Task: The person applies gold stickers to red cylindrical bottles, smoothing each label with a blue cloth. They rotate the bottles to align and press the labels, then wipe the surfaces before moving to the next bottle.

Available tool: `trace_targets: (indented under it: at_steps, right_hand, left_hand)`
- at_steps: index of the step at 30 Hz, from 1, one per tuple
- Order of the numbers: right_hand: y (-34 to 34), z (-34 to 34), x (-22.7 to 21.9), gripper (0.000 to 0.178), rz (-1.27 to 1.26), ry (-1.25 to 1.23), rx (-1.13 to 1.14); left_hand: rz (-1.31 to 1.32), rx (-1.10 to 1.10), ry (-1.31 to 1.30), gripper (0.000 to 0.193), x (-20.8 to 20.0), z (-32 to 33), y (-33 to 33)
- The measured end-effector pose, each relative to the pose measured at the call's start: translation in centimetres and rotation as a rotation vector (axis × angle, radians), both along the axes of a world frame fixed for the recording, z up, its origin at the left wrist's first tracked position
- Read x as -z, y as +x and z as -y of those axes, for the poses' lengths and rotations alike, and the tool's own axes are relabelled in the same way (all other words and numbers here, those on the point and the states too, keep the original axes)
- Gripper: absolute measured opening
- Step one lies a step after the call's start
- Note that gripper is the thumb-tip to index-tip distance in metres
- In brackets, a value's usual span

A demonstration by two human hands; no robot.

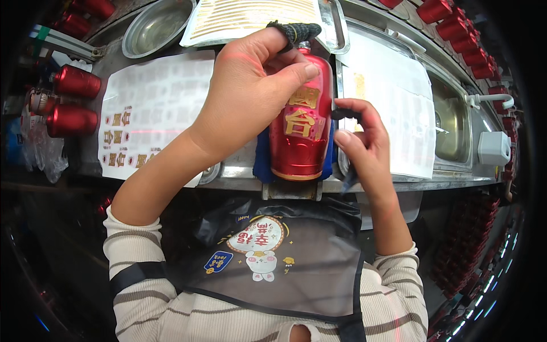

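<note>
A glossy red bottle [302, 151] with gold characters on its front lies tilted back on a blue cloth [263, 162], its neck pointing away from me. My left hand [250, 85] closes around its neck end, the thumb pressed on the shoulder; a dark knitted finger sleeve [293, 34] covers one fingertip. At the bottle's right side is my right hand [367, 139], fingers curled, a dark-sleeved fingertip by the edge. Below that hand a blurred, dark bluish thin piece [348, 178] sticks out, seemingly held in the curled fingers; its kind is unclear.
Left of the bottle lies a white decal sheet [154, 85] with several gold-and-brown decals. Another pale sheet [393, 108] is on the right, beside a steel sink [450, 114]. Behind are a metal bowl [156, 28] and a gold-striped sheet [250, 17]. Red bottles [77, 81] stand at the left.
</note>
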State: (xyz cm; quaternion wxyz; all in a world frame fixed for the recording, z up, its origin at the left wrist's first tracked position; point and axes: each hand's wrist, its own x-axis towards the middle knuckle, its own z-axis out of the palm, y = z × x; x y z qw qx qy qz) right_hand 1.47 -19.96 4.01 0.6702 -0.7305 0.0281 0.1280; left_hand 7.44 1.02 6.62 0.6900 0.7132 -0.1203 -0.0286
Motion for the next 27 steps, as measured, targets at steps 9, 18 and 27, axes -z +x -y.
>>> trace_targets:
  at_steps: [9,18,27]
  right_hand:
    - [0.8,-1.2,1.8,0.065,0.059,-0.008,0.062]
    - [0.7,-1.2,1.7,0.071,0.079,-0.135,0.049]
    - [0.8,-1.2,0.9,0.073,0.027,-0.099,0.040]
  left_hand:
    - [0.085,-0.054,0.029,0.012,1.6,0.6,1.1]
    - [0.107,-0.081,0.075,0.011,1.4,0.6,1.2]
    - [0.112,-0.081,0.098,0.007,1.6,0.8,1.5]
